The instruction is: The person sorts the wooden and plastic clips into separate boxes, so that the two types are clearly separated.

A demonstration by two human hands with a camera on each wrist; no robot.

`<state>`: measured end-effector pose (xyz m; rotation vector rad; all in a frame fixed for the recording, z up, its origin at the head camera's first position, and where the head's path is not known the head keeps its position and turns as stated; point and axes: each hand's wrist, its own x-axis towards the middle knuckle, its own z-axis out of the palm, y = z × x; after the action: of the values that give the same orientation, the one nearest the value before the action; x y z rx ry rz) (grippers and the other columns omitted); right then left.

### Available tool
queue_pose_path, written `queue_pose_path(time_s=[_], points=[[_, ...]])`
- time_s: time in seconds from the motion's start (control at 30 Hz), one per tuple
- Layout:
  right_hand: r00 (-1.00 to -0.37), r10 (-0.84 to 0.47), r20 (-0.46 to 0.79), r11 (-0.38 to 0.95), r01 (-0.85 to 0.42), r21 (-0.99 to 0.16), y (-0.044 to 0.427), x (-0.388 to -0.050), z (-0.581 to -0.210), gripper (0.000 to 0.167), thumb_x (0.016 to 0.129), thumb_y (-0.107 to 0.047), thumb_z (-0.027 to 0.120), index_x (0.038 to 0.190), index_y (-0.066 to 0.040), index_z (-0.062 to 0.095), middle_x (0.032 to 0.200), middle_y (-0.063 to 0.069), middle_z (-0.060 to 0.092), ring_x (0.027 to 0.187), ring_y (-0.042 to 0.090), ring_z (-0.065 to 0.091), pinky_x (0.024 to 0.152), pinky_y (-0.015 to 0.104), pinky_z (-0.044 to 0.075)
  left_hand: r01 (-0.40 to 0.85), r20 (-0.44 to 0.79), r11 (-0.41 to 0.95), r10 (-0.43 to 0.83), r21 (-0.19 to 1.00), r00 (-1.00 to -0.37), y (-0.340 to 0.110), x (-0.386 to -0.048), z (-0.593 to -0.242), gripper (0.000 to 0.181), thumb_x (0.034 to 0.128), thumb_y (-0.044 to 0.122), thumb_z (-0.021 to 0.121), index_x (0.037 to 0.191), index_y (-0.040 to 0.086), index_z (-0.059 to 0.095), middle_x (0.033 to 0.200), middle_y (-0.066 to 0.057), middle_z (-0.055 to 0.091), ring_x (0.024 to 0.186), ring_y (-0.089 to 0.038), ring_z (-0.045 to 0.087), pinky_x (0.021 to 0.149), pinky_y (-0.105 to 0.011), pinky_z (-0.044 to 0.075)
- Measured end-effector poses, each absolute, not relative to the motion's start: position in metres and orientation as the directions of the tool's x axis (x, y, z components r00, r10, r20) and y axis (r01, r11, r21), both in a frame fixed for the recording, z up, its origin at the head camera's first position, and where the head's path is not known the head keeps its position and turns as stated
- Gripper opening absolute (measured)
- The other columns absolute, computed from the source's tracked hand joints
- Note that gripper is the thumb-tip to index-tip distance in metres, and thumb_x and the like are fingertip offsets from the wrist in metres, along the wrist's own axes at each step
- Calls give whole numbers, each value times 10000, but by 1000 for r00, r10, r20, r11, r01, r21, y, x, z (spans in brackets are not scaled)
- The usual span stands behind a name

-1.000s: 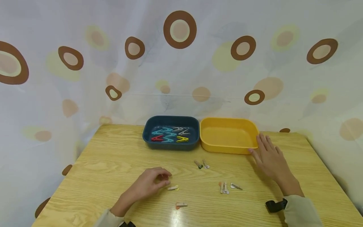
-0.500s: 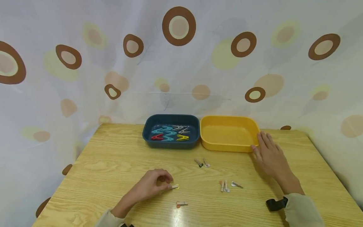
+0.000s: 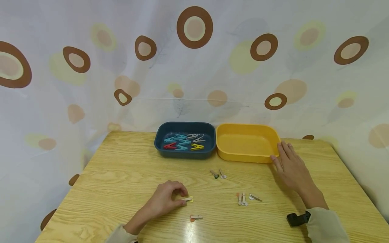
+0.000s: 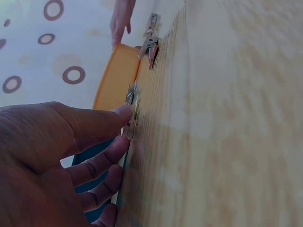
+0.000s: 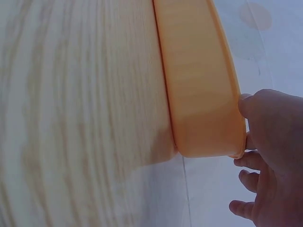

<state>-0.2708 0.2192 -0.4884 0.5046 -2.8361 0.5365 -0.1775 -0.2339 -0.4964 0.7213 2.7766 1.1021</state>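
Observation:
My left hand (image 3: 167, 199) has its thumb and index finger at a small wooden clothespin with a yellow heart (image 3: 189, 199), pinching it at the table surface. In the left wrist view, the thumb tip (image 4: 124, 113) partly covers the clip. Fairly straight fingers of my right hand (image 3: 293, 168) touch the right end of the yellow tray (image 3: 247, 158), with the thumb by its front corner. In the right wrist view the thumb meets the tray's rim. Just in front of the left hand's clip lies another wooden clothespin with an orange heart (image 3: 197, 217).
A dark blue tray (image 3: 185, 154) adjoins the yellow one and holds several plastic clothespins, light blue, red, yellow and grey. Further heart clothespins (image 3: 242, 199) lie right of centre, and two clothespins (image 3: 218, 174) lie before the trays. A patterned cloth (image 3: 194, 74) hangs behind the table.
My left hand has moved slightly right, and its thumb and index finger have closed in on the yellow-heart clothespin. My right hand stays at the yellow tray.

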Motion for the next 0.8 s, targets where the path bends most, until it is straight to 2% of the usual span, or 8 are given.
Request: queue_pose_path(time_s=[0.27,0.4,0.63,0.8], points=[[-922,-294,251,865,-368,-340,223,-272,-485,687,1131,-357,357,1577,132,174,1631,348,169,1508,527,120,1173,671,161,396,100,674,434,623,-895,-232,-176,-495,184,805,110,880,860,219,743,818,178,642,814,-81,542,784,-316,411],[-925,-288,249,866,-362,-344,224,-271,-484,687,1131,-366,354,1578,127,184,1635,335,179,1510,520,126,1146,698,189,391,98,676,429,624,-898,-232,-176,-495,179,814,108,874,854,222,742,811,190,636,807,-78,533,781,-318,406],[-927,-285,243,872,-356,-335,224,-273,-485,690,1133,-369,345,1568,143,188,1627,349,177,1516,511,101,1199,632,134,396,103,668,433,629,-895,-231,-176,-494,178,824,104,866,852,227,741,814,189,639,814,-84,534,787,-321,405],[-926,-286,247,873,-358,-332,224,-273,-490,697,1133,-377,344,1562,151,195,1612,368,198,1508,527,114,1202,628,127,393,99,670,432,630,-896,-232,-175,-494,171,831,111,862,854,230,741,821,185,646,817,-84,535,790,-323,402]])
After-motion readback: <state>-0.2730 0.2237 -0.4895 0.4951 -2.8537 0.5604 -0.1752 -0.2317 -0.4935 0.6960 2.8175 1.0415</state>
